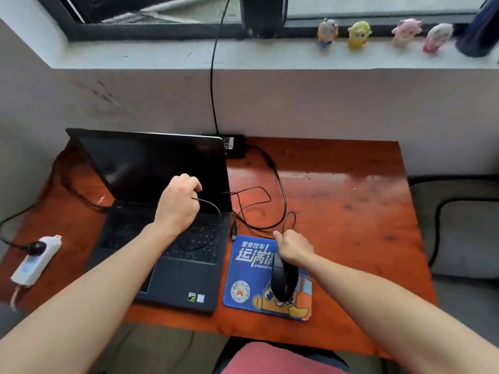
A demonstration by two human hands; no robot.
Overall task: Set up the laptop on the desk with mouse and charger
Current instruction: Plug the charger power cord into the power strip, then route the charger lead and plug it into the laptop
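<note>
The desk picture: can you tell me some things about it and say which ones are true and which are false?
1. The laptop is open and its screen is dark. True.
2. The mouse sits on the bare desk. False: it rests on the blue mouse pad.
3. The left hand is closed around a thin black cable above the keyboard. True.
4. The right hand is flat on the laptop keys. False: it is at the front of the mouse, over the mouse pad.
5. Four little toy figures stand on the windowsill. True.
6. The white power strip lies to the right of the mouse pad. False: it lies left of the laptop.
</note>
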